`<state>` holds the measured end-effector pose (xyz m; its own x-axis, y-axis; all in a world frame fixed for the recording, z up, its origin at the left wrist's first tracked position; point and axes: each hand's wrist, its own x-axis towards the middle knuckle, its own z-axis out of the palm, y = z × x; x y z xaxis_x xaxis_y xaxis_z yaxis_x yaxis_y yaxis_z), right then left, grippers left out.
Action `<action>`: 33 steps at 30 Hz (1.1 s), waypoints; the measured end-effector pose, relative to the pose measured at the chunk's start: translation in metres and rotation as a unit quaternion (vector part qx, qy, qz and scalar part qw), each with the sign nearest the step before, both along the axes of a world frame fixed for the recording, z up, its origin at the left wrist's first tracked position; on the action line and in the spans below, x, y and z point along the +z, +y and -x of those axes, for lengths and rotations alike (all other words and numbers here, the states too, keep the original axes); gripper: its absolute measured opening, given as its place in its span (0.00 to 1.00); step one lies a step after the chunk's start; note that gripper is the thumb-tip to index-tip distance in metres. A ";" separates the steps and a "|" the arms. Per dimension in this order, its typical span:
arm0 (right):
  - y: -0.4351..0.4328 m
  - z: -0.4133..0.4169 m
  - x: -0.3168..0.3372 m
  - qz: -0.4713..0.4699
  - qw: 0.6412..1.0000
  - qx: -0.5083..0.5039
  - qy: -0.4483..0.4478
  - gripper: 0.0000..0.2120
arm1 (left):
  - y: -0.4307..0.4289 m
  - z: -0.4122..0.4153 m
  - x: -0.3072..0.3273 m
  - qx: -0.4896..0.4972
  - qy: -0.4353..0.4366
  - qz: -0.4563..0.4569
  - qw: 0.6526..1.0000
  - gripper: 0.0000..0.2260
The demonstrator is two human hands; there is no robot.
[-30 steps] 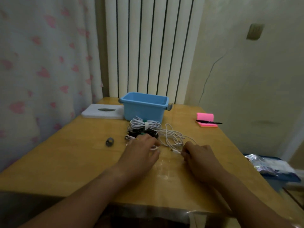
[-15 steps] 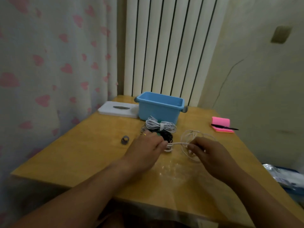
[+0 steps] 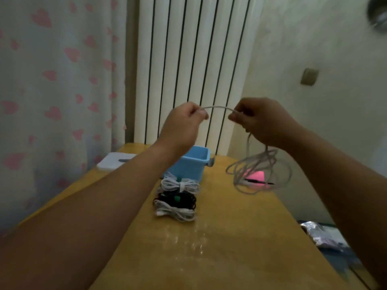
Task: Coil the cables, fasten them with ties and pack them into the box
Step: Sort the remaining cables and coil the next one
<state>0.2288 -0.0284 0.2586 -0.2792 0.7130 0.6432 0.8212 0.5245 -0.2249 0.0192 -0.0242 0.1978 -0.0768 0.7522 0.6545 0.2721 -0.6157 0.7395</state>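
Both my hands are raised above the table and pinch one loose white cable. My left hand holds its end, my right hand grips it a short span away, and the rest hangs below my right hand in tangled loops. On the wooden table lie three tied bundles in a row: a white coil, a black coil with a green tie, and another white coil. The blue box stands behind them, partly hidden by my left forearm.
A white flat case lies at the table's back left. A pink sticky-note pad with a black pen sits at the back right, behind the hanging loops. A radiator and a curtain stand behind the table. A foil bag lies on the floor at right.
Both hands have lifted from the tabletop up to chest height, carrying the loose white cable off the table. The tied bundles have stayed in place.
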 end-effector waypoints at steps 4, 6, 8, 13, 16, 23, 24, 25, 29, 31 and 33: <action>0.008 -0.002 -0.011 0.133 0.986 -0.029 -0.093 0.06 | 0.004 0.003 -0.005 0.003 0.076 0.040 0.996 0.10; 0.010 -0.007 -0.024 0.194 0.968 -0.052 -0.151 0.06 | 0.005 -0.001 -0.021 0.021 0.153 0.068 0.986 0.10; 0.011 -0.012 -0.021 0.123 0.989 -0.044 -0.072 0.07 | 0.007 -0.002 -0.025 0.026 0.135 0.066 0.988 0.10; 0.013 -0.021 -0.004 0.079 0.992 -0.056 -0.081 0.08 | 0.007 -0.004 0.000 0.021 0.007 0.079 0.997 0.10; 0.013 -0.041 0.006 0.081 0.985 -0.095 -0.120 0.06 | 0.014 0.004 0.005 0.016 -0.078 0.100 0.992 0.10; 0.016 -0.065 -0.014 0.171 0.972 -0.125 -0.106 0.10 | 0.022 0.003 -0.015 0.002 -0.063 0.135 0.989 0.10; 0.014 -0.067 -0.012 0.147 0.976 -0.135 -0.086 0.11 | 0.023 0.002 -0.014 -0.002 -0.061 0.135 0.989 0.10; 0.014 -0.069 -0.006 0.097 0.985 -0.138 -0.040 0.12 | 0.023 -0.001 -0.011 -0.009 -0.061 0.131 0.990 0.10; 0.004 -0.071 0.033 0.023 0.990 -0.113 0.083 0.16 | 0.016 -0.010 0.007 -0.057 -0.115 0.142 0.981 0.10; -0.002 -0.061 0.040 -0.007 0.987 -0.094 0.126 0.15 | 0.013 -0.019 0.010 -0.093 -0.138 0.170 0.971 0.10; -0.010 -0.045 0.025 0.057 0.991 -0.057 0.105 0.13 | 0.012 -0.032 0.005 -0.130 -0.180 0.216 0.951 0.09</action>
